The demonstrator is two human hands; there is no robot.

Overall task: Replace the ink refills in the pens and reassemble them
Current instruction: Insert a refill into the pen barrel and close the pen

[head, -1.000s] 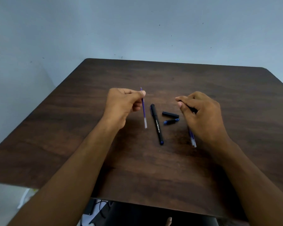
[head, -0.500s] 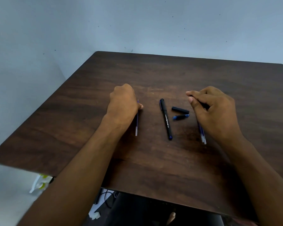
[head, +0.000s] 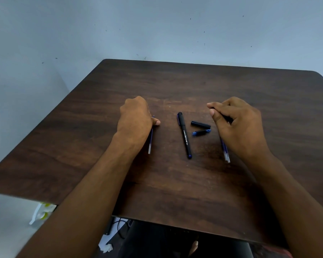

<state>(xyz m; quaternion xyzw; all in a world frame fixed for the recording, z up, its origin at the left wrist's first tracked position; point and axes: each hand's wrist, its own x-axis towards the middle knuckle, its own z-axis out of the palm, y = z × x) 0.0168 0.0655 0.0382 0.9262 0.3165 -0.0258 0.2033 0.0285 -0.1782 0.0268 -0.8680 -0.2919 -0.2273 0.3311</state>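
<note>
Left hand: the left hand [head: 136, 116] sits low on the bench [head: 175, 192], fingers curled round a blue ink refill [head: 150, 142]; the refill's clear end pokes out toward the person.
Right hand: the right hand [head: 237, 125] pinches a black pen part between thumb and forefinger; what part it is cannot be told.
Spare refills: a few blue refills [head: 225, 153] lie on the bench under the right hand, their clear ends showing near the wrist.
Whole pen: a capped black pen [head: 184, 135] lies between the hands, blue end toward the person.
Loose parts: a black barrel piece [head: 200, 124] and a black-and-blue piece [head: 201, 132] lie just beside the pen, on its right.
</note>
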